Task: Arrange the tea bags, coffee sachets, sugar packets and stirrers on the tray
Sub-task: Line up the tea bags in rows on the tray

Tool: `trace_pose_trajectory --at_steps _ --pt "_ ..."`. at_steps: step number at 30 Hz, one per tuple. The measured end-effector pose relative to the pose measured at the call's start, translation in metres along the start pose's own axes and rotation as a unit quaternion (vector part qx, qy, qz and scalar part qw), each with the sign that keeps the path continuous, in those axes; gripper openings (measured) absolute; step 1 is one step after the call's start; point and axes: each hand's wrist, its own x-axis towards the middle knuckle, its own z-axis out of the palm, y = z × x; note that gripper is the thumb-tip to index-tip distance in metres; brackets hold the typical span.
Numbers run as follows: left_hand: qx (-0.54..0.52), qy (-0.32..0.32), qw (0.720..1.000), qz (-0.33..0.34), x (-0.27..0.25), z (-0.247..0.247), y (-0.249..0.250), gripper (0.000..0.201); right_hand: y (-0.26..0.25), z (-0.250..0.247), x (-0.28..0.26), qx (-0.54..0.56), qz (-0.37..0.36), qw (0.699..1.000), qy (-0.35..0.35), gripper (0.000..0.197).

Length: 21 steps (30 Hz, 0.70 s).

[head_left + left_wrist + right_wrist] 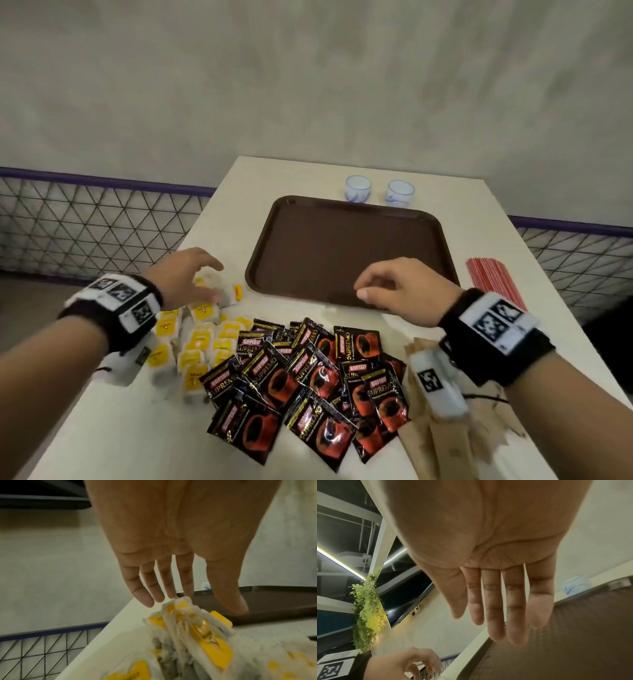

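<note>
A brown tray (342,240) lies empty in the middle of the white table. Tea bags (198,339) with yellow tags are heaped at the left. My left hand (191,275) reaches over the far end of that heap. In the left wrist view its straight fingertips (171,595) touch the top of a tea bag bunch (188,626). Black coffee sachets (301,377) are piled in front, brown sugar packets (442,442) at the near right, red stirrers (493,281) right of the tray. My right hand (380,287) hovers over the tray's near edge, fingers relaxed, holding nothing.
Two small glass cups (358,188) (399,192) stand behind the tray at the table's far edge. A wire mesh fence (85,222) runs along the left side, below a grey wall. The table's left edge is close to the tea bag heap.
</note>
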Motion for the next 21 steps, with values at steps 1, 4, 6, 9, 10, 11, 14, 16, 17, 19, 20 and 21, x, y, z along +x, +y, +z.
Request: trace_pose_trajectory --at_steps 1,4,6,9,10,11,14,16,17,19,20,21 --pt "0.031 -0.021 0.999 -0.004 0.003 0.001 0.004 0.053 -0.002 0.003 0.005 0.003 0.004 1.000 -0.001 0.004" --pt "0.111 -0.084 0.990 -0.030 0.007 0.006 0.014 0.054 -0.006 0.011 0.013 -0.001 0.023 1.000 -0.009 0.004" --pt "0.128 -0.106 0.985 -0.042 0.009 0.013 0.012 0.052 -0.006 0.016 0.015 0.010 0.024 1.000 -0.012 0.004" --pt "0.120 -0.097 0.987 -0.049 0.010 0.017 0.008 0.045 -0.003 0.021 0.015 0.027 0.029 0.999 -0.013 0.007" --pt "0.118 -0.092 0.988 -0.047 0.010 0.016 0.008 0.043 -0.002 0.022 0.015 0.030 0.033 0.999 -0.013 0.007" --pt "0.117 -0.090 0.988 -0.046 0.012 0.016 0.007 0.039 -0.001 0.023 0.015 0.032 0.036 0.999 -0.013 0.008" --pt "0.102 -0.085 0.990 -0.042 0.014 0.010 0.005 0.035 0.002 0.022 0.014 0.032 0.041 0.999 -0.012 0.010" --pt "0.099 -0.085 0.991 -0.036 0.013 0.004 0.008 0.033 0.004 0.023 0.013 0.032 0.044 0.998 -0.011 0.012" --pt "0.100 -0.086 0.991 -0.034 0.013 0.002 0.009 0.030 0.005 0.023 0.012 0.034 0.045 0.998 -0.011 0.013" --pt "0.094 -0.076 0.992 -0.020 0.013 -0.001 0.011 0.022 0.005 0.023 0.012 0.037 0.043 0.998 -0.012 0.013" --pt "0.084 -0.069 0.994 -0.011 0.013 -0.002 0.011 0.019 0.006 0.024 0.012 0.040 0.042 0.998 -0.011 0.014" --pt "0.066 -0.064 0.996 -0.006 0.012 -0.002 0.011 0.020 0.007 0.024 0.012 0.042 0.042 0.998 -0.011 0.014"
